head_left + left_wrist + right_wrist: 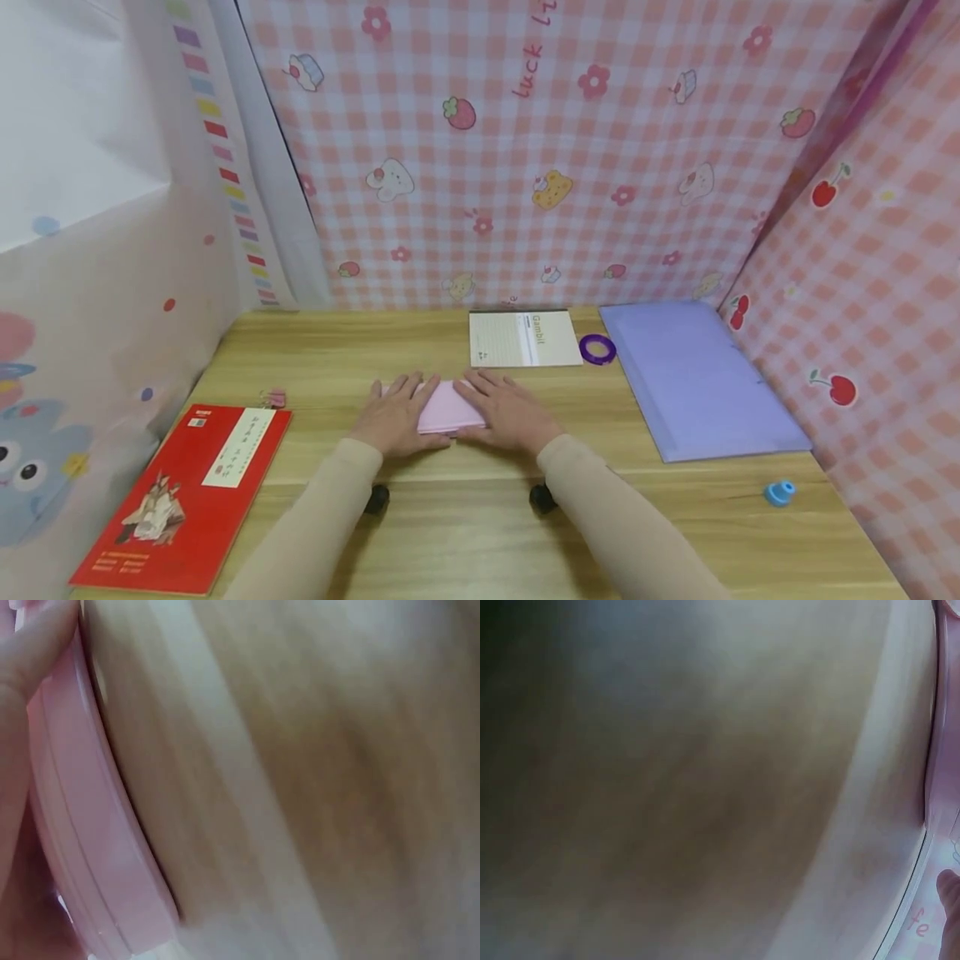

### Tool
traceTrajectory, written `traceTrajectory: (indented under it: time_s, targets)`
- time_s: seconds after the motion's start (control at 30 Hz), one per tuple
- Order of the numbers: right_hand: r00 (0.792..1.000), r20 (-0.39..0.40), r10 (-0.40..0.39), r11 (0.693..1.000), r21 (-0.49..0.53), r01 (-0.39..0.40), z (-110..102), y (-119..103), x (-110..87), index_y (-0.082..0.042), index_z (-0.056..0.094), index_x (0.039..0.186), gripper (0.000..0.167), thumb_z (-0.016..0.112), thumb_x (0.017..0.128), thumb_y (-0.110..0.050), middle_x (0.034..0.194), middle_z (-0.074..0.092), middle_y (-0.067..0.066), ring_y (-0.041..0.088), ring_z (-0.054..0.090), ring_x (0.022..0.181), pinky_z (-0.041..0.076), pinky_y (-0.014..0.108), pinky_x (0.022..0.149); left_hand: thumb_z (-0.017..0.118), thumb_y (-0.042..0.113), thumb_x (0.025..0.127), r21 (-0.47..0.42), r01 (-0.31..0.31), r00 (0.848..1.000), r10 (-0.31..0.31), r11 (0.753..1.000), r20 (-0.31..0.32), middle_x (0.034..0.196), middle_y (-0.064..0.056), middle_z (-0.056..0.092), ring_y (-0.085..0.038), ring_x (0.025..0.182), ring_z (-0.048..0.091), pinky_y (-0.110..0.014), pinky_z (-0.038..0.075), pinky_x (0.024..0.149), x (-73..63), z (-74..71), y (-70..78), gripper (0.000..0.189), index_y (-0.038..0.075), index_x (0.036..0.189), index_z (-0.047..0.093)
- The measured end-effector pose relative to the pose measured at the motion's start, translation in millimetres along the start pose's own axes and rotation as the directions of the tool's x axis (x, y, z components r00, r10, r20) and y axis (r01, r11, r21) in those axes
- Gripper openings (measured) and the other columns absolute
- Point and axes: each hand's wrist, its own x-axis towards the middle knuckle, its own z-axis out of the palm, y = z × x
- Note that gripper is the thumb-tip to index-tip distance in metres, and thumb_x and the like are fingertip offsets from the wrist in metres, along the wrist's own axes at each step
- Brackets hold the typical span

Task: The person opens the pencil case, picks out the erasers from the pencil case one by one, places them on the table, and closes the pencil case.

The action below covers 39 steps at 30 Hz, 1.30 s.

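A pale pink, flat object with a smooth, seamed side, like a case [447,406], lies on the wooden table between both hands. My left hand [397,417] rests over its left part, fingers pointing forward and spread. Over the right part lies my right hand [517,412], its fingers also extended. Both thumbs point inward near the front edge. In the left wrist view the pink case [97,795] shows its rounded side, with part of the left hand [22,667] against it. Only a strip of the case [946,750] and a fingertip appear in the right wrist view.
At the left lies a red book [187,500] with a pink binder clip [276,398] by its top edge. Behind the hands are a notepad [495,340] and a purple ring [584,350]. A lavender folder [697,383] and small blue object [780,492] sit right. Patterned cloth surrounds the table.
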Motion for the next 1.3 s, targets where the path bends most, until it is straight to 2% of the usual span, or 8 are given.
traceTrajectory:
  time_s: [0.27, 0.47, 0.73, 0.9, 1.1, 1.3]
  targets:
    - [1.0, -0.025, -0.006, 1.0, 0.013, 0.007, 2.7, -1.2, -18.5, -0.021, 0.022, 0.154, 0.082, 0.037, 0.091, -0.07, 0.158, 0.023, 0.008, 0.03, 0.021, 0.144, 0.027, 0.055, 0.111, 0.051, 0.082, 0.074, 0.046, -0.007, 1.0, 0.006, 0.999, 0.025, 0.152, -0.015, 0.034, -0.037, 0.137, 0.034, -0.067, 0.024, 0.106, -8.6, -6.0, 18.0, 0.106, 0.018, 0.154, 0.023]
    - [1.0, -0.019, 0.007, 1.0, 0.023, -0.007, 3.1, -3.6, -34.9, -0.022, 0.022, 0.154, 0.081, 0.037, 0.091, -0.07, 0.158, 0.023, 0.006, 0.029, 0.021, 0.144, 0.026, 0.056, 0.111, 0.054, 0.08, 0.074, 0.045, -0.032, 0.999, 0.031, 0.998, 0.03, 0.15, -0.016, 0.037, -0.037, 0.135, 0.036, -0.066, 0.026, 0.106, -16.1, -8.8, 31.1, 0.106, 0.016, 0.153, 0.025]
    - [0.999, -0.037, -0.018, 1.0, 0.022, 0.019, -0.2, -8.2, -53.1, -0.019, 0.028, 0.153, 0.08, 0.043, 0.091, -0.067, 0.155, 0.03, 0.01, 0.034, 0.027, 0.141, 0.029, 0.055, 0.11, 0.06, 0.077, 0.073, 0.031, -0.058, 0.998, 0.058, 0.998, 0.024, 0.148, -0.015, 0.04, -0.034, 0.134, 0.039, -0.066, 0.027, 0.105, -27.4, -5.5, 43.1, 0.106, 0.015, 0.153, 0.028]
    - [0.999, -0.043, -0.027, 0.999, 0.023, 0.028, -1.3, -12.4, -65.2, -0.019, 0.028, 0.153, 0.08, 0.044, 0.091, -0.067, 0.155, 0.03, 0.011, 0.034, 0.028, 0.141, 0.029, 0.054, 0.111, 0.064, 0.072, 0.073, 0.006, -0.099, 0.995, 0.099, 0.995, 0.006, 0.147, -0.013, 0.041, -0.033, 0.134, 0.04, -0.067, 0.025, 0.106, -36.8, -6.0, 45.9, 0.103, 0.015, 0.152, 0.03]
    - [0.999, -0.04, -0.035, 0.998, 0.042, 0.037, -5.1, -16.2, -78.1, -0.017, 0.029, 0.153, 0.08, 0.044, 0.091, -0.066, 0.154, 0.03, 0.013, 0.034, 0.028, 0.141, 0.026, 0.052, 0.113, 0.069, 0.064, 0.076, -0.032, -0.158, 0.987, 0.159, 0.987, 0.026, 0.15, -0.012, 0.037, -0.031, 0.137, 0.036, -0.068, 0.022, 0.107, -48.0, -11.9, 45.2, 0.095, 0.019, 0.151, 0.032]
    - [0.999, -0.038, -0.022, 0.999, 0.043, 0.024, -8.0, -19.1, -85.8, -0.017, 0.028, 0.153, 0.08, 0.045, 0.091, -0.066, 0.156, 0.028, 0.012, 0.035, 0.028, 0.14, 0.027, 0.054, 0.112, 0.07, 0.058, 0.078, -0.072, -0.203, 0.979, 0.205, 0.977, 0.017, 0.152, -0.013, 0.035, -0.033, 0.137, 0.035, -0.068, 0.024, 0.106, -53.5, -15.0, 44.7, 0.09, 0.02, 0.151, 0.033]
